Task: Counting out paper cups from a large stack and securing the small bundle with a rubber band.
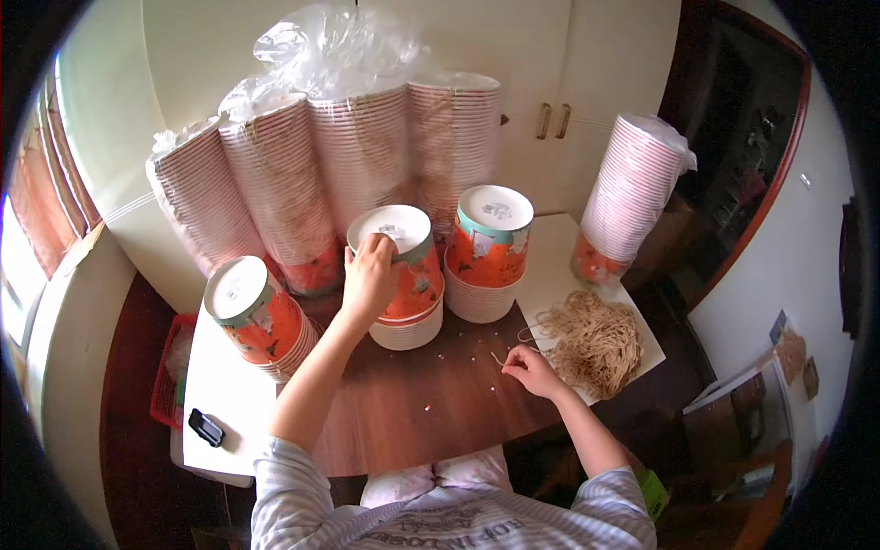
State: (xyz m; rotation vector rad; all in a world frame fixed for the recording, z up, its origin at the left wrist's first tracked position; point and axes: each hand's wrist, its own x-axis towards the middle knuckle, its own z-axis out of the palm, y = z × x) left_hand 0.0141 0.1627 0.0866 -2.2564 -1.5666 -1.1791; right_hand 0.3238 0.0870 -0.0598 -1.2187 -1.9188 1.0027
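The striped shirt [440,527] is closest. The right hand [532,370] has its thumb and fingers pinched together on a thin tan string [498,358]. The left hand [369,277] has its fingers bent over the top edge of the middle orange paper bucket [417,280], which is upside down on a stack. I can't tell if those fingers grip it, just press on it, or hide something small.

Just beside the right hand is a messy heap of tan string [594,344]. A loop sticks out toward the hand, so a pull might snag and make a knot. The string is thin, so it could slip from the pinch. If the left hand pushes too hard, the bucket might bend or its stack might tip into the next orange bucket [488,257]. Behind, the tall wrapped paper bucket stacks [357,151] lean together and might topple if bumped.
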